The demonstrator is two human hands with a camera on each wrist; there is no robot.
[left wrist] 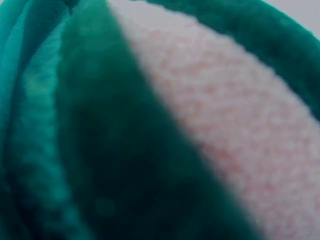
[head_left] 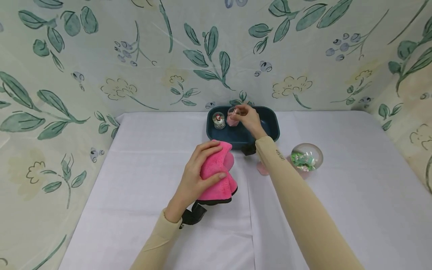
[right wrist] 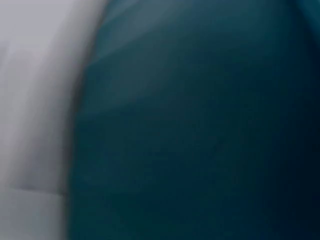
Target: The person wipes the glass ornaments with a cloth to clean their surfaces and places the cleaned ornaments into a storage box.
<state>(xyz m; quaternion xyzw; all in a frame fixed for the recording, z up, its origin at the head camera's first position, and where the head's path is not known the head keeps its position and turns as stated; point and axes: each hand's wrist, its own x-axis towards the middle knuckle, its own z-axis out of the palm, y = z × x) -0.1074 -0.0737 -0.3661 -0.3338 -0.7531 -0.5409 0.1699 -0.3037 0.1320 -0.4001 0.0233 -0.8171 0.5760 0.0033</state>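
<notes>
My left hand (head_left: 194, 174) grips a folded pink cloth (head_left: 217, 183) with a black edge, thumb in front and fingers over the top. Blurred plush fabric (left wrist: 240, 120) fills the left wrist view. At the back, my right hand (head_left: 249, 119) reaches over a dark blue tray (head_left: 270, 140) and pinches a small snow globe (head_left: 233, 122) with a pink base by its clear dome. Beside that globe, inside the tray, stands another small snow globe (head_left: 218, 120) with a red and white figure. The blurred tray wall (right wrist: 165, 125) takes up most of the right wrist view.
A larger snow globe (head_left: 307, 157) with green and white contents stands on the white-covered table (head_left: 141, 187), right of my right forearm. A small pink piece (head_left: 262, 168) shows beside the sleeve, partly hidden. Behind the table hangs a leaf-patterned cloth (head_left: 152, 56).
</notes>
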